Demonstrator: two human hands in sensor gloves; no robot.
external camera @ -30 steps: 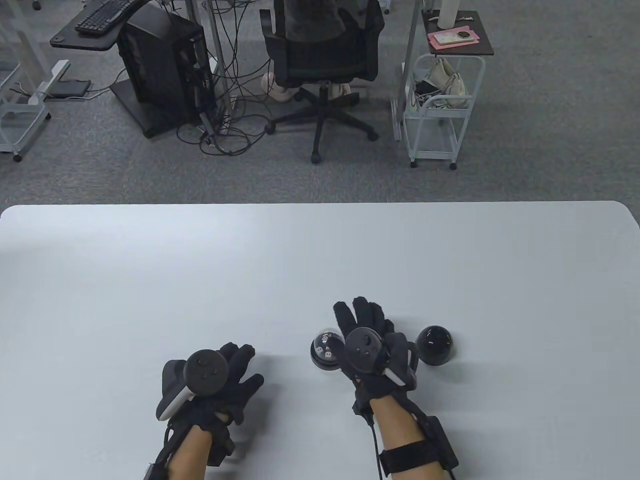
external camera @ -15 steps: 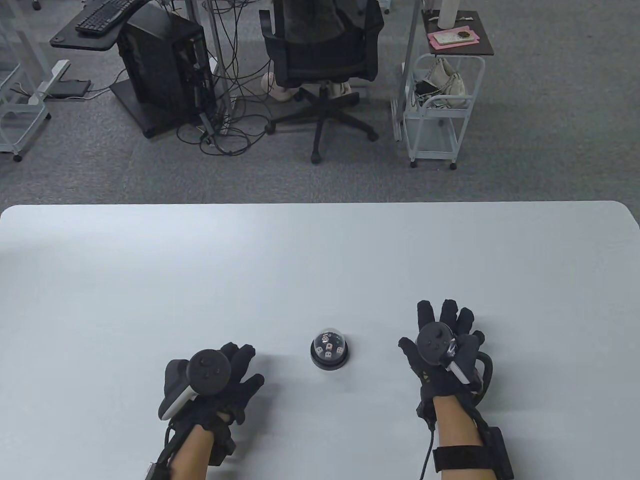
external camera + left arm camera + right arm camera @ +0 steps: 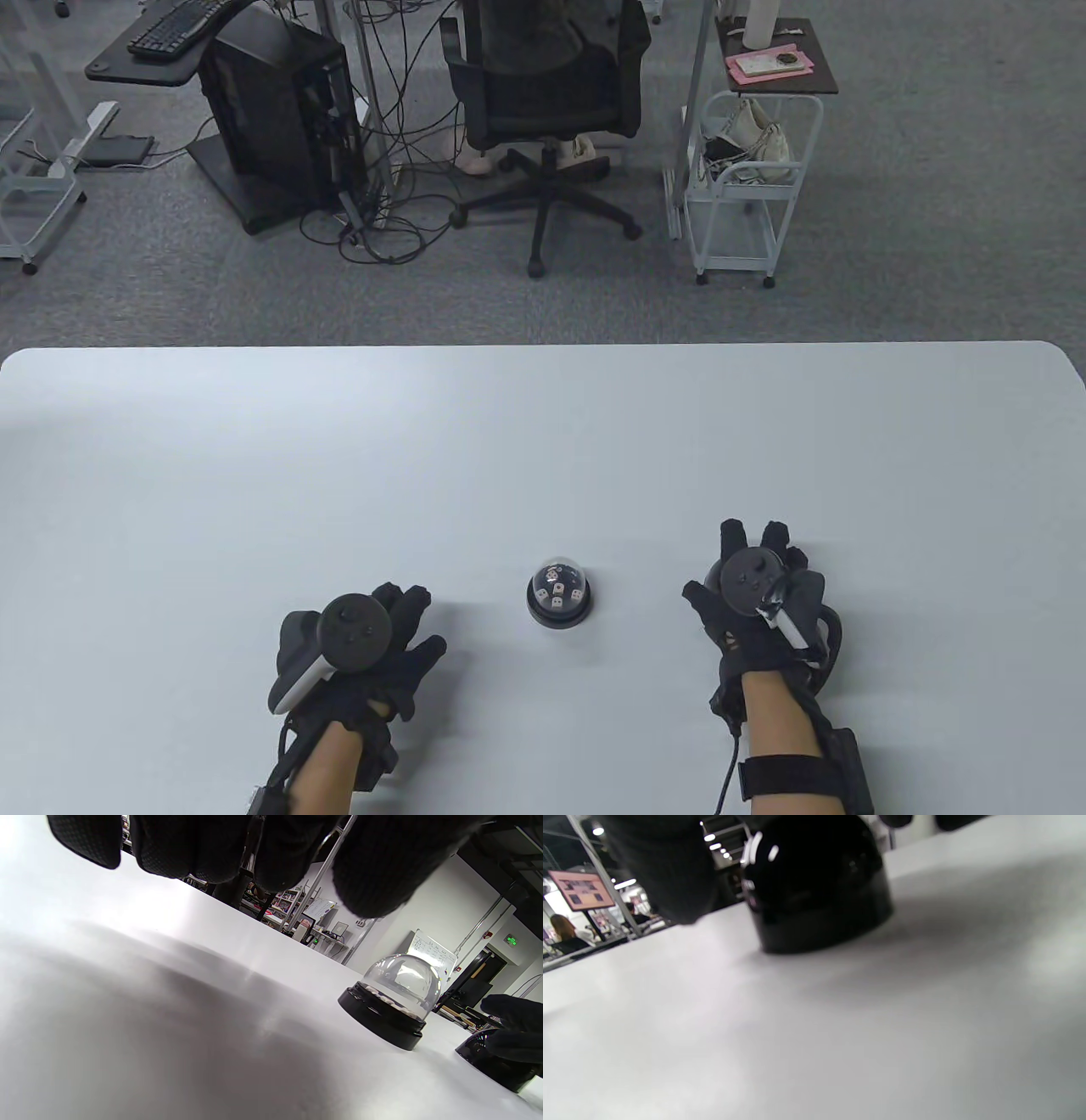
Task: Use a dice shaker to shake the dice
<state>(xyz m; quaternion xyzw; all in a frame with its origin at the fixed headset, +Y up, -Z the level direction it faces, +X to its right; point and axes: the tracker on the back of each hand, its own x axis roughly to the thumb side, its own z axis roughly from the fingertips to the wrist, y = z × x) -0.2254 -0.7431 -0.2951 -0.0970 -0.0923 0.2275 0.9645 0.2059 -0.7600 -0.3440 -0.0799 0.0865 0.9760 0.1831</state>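
The dice shaker stands on the white table. It has a clear dome over a black base, with several white dice inside. It also shows in the left wrist view. Its black dome cover stands to the right. In the table view my right hand hides it. My right hand's fingers arch over the cover and lie on its top, while the thumb stays a little apart from its side. My left hand rests empty on the table left of the shaker, fingers loosely curled.
Beyond the table's far edge are an office chair, a computer tower with loose cables, and a white wire cart.
My right hand has moved from the shaker to the right, over the black cover, and its fingers have curled down onto it. The shaker and my left hand have not moved.
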